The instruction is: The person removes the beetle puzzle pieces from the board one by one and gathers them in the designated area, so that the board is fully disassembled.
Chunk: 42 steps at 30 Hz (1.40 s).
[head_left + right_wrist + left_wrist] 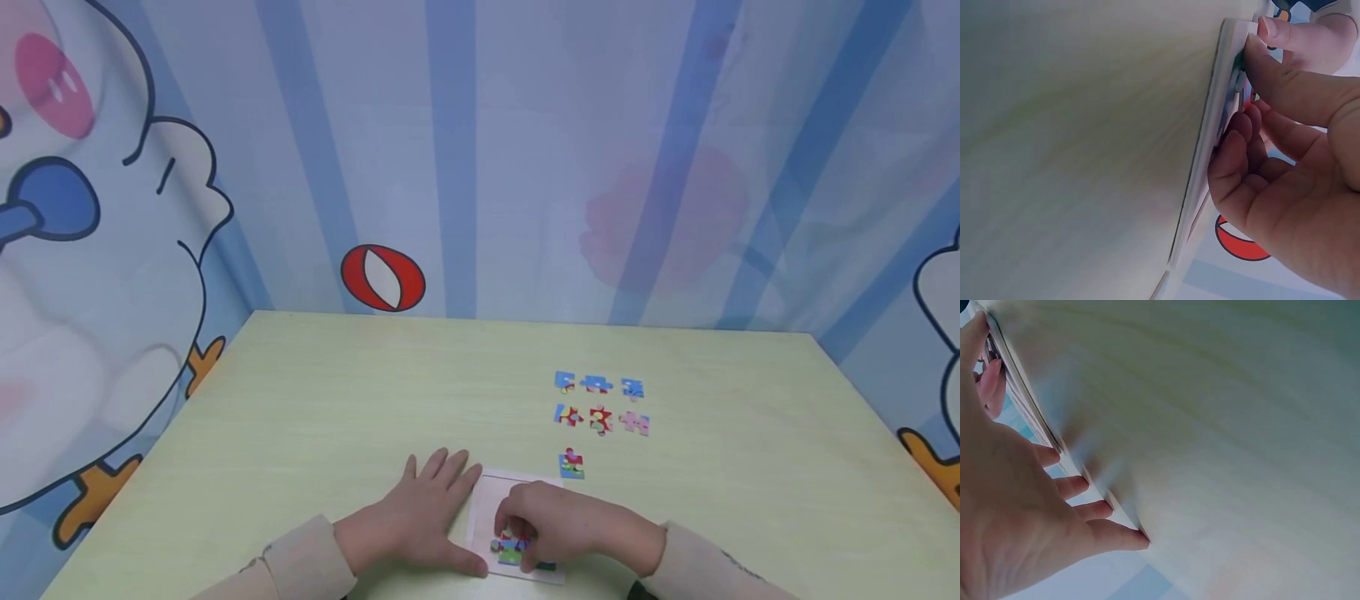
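Note:
A white puzzle board lies flat near the table's front edge. Several joined jigsaw pieces in green, blue and red cover part of its lower area. My right hand bends over them, pinching a jigsaw piece between thumb and fingers; most of that piece is hidden. Beside the board's left edge, my left hand is spread with straight fingers, its thumb touching the lower left corner. In the left wrist view the fingertips of the left hand rest on the tabletop.
Loose jigsaw pieces lie beyond the board to the right: a blue one and a pink one among two rows, and a red, green and blue one closer in. A striped cloth backdrop hangs behind the pale table.

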{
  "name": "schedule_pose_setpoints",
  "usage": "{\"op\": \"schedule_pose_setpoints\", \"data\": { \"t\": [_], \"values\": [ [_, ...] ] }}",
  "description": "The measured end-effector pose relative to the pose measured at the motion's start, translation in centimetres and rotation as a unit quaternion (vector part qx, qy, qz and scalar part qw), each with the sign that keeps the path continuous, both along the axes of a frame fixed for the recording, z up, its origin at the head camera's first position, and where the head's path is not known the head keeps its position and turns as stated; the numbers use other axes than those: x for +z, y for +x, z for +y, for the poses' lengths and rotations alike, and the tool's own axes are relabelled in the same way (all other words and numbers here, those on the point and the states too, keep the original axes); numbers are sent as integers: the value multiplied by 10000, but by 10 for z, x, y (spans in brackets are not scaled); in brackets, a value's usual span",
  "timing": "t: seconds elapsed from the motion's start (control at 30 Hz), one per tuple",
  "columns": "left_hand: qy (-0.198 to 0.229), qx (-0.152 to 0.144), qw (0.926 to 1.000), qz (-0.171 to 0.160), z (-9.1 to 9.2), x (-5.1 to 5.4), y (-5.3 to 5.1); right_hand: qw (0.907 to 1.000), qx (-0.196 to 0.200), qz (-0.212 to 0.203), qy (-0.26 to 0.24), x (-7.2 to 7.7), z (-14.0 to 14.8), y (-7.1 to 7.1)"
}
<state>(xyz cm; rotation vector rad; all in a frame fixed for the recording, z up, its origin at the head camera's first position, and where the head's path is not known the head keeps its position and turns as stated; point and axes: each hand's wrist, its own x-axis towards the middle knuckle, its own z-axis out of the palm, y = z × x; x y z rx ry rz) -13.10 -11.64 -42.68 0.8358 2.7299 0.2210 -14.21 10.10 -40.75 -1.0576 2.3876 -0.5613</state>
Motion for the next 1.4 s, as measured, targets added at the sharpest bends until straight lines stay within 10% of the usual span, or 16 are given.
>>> {"op": "schedule_pose_setpoints", "data": {
  "t": [0.73,1.4],
  "values": [
    [4,-1,10000,-48,0,-1,-1,9965,314,-362,-691,-2,9,-4],
    [-87,6,10000,44,1,-2,-1,9881,-450,-422,-1412,22,57,-29]
  ]
}}
